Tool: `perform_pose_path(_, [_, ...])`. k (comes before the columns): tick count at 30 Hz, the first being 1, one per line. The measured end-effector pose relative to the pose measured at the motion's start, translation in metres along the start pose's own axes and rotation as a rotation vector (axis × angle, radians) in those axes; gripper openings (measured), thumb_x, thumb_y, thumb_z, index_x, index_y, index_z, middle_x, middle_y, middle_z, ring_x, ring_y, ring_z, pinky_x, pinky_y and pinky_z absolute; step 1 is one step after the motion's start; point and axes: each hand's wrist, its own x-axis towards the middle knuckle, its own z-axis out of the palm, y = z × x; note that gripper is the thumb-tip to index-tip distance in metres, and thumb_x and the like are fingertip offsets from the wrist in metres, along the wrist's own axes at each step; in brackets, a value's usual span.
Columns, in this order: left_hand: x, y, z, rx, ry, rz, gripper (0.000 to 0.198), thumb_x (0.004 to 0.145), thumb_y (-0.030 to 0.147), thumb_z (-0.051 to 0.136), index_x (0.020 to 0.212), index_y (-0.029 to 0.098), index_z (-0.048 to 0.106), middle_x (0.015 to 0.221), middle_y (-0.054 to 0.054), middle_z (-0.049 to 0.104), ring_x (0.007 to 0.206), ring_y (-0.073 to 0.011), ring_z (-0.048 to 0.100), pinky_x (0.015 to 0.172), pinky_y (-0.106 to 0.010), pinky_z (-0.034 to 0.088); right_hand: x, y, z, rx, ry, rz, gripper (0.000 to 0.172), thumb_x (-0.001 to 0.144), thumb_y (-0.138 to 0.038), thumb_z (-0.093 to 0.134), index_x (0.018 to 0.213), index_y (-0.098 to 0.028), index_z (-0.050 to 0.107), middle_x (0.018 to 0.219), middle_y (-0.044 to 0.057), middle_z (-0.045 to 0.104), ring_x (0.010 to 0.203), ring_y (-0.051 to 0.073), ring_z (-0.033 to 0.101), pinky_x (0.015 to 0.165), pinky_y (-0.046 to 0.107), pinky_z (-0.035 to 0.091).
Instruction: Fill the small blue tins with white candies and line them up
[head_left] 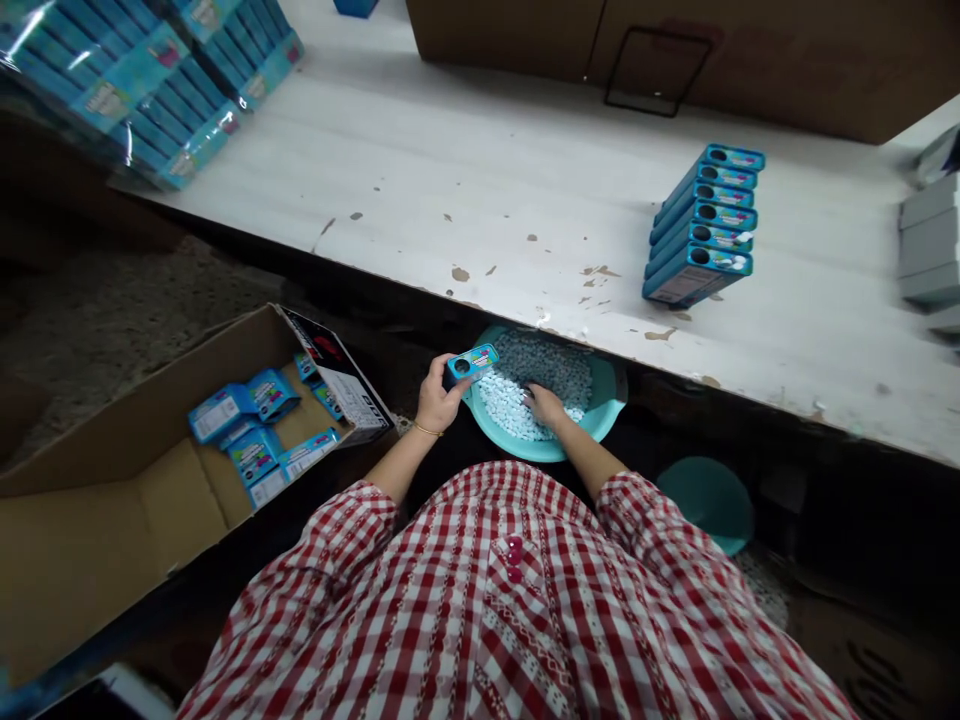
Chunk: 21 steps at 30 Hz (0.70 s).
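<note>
My left hand is wrapped around a small blue box with a dark round hole at one end of its top. It holds this box over the left rim of a turquoise basin. Small white pellets fill much of the basin. Into them reaches my right hand, its fingers partly sunk among the pellets, so their grip is hidden. On the table, a row of several similar blue boxes stands upright, dark round holes on top. White bits lie on the tops of the nearest ones.
To my left, an open cardboard carton holds several blue boxes. Plastic-wrapped packs of blue boxes lie at the white table's far left. A large brown carton stands at the back. A green round container sits below, right.
</note>
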Motion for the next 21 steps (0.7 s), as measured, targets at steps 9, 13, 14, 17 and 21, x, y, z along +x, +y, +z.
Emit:
perform_pose_path(9, [0.0,-0.002,0.008,0.004,0.01,-0.02,0.039,0.073,0.027,0.062,0.108,0.02,0.048,0.101,-0.004,0.06,0.091,-0.0177,0.058,0.084,-0.031,0.046,-0.042,0.024,-0.072,0.257,0.028,0.008,0.033,0.084,-0.026,0.051,0.115,-0.016,0.052,0.092,0.004,0.064,0.079,0.014,0.059,0.072,0.023,0.045])
perform_pose_path(13, [-0.002,0.008,0.032,0.016,-0.115,0.023,0.039,0.07,0.018,0.059,0.108,0.018,0.049,0.105,-0.007,0.06,0.097,-0.021,0.057,0.088,-0.034,0.045,-0.06,0.005,-0.127,0.2,0.024,-0.077,0.032,0.084,-0.028,0.051,0.114,-0.019,0.055,0.099,0.004,0.065,0.087,0.016,0.06,0.077,0.026,0.044])
perform_pose_path(14, [-0.003,0.011,0.038,0.018,-0.145,0.041,0.039,0.07,0.016,0.057,0.108,0.018,0.049,0.106,-0.007,0.06,0.098,-0.0215,0.057,0.088,-0.035,0.045,-0.063,-0.003,-0.139,0.128,0.008,-0.088,0.032,0.084,-0.028,0.05,0.115,-0.02,0.056,0.104,0.005,0.064,0.092,0.017,0.06,0.079,0.026,0.044])
perform_pose_path(17, [-0.005,0.021,0.053,0.023,-0.221,0.101,0.04,0.069,0.013,0.053,0.109,0.018,0.05,0.107,-0.007,0.059,0.1,-0.0219,0.056,0.09,-0.036,0.044,-0.067,-0.028,-0.165,-0.175,-0.06,-0.078,0.034,0.086,-0.029,0.048,0.117,-0.023,0.056,0.111,0.006,0.062,0.096,0.02,0.059,0.078,0.029,0.044])
perform_pose_path(21, [-0.007,0.026,0.061,0.047,-0.268,0.159,0.042,0.067,0.01,0.05,0.108,0.019,0.05,0.108,-0.008,0.059,0.102,-0.0231,0.054,0.092,-0.039,0.042,-0.068,-0.059,-0.181,-0.483,-0.128,-0.069,0.029,0.088,-0.027,0.04,0.112,-0.021,0.057,0.099,0.01,0.063,0.082,0.022,0.062,0.065,0.029,0.043])
